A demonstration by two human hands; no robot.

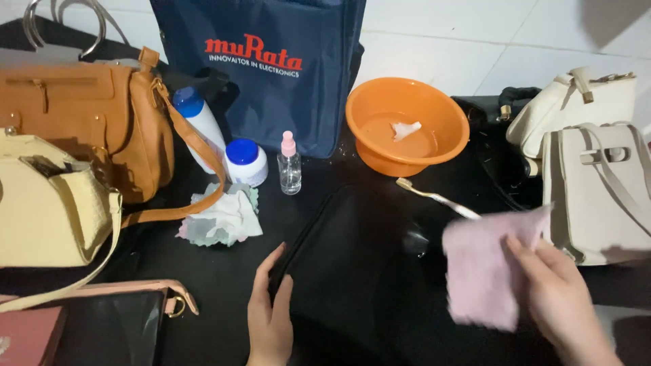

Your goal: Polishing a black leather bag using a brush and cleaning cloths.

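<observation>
Pink cloth [483, 271], soft and rumpled, in right hand [563, 298] over glossy black bag [359, 264].

Orange basin [407, 125] at back centre, a white scrap lying inside it. Toothbrush [434, 197] just in front of the basin. Navy tote [261, 68] upright behind a small clear spray bottle [289, 165] with pink cap. Two white, blue-capped containers [224, 139] beside a tan handbag [81, 122]. Crumpled rag [224, 218] under its strap. Yellow bag [47, 203] far left; cream bags [590, 156] far right.
</observation>
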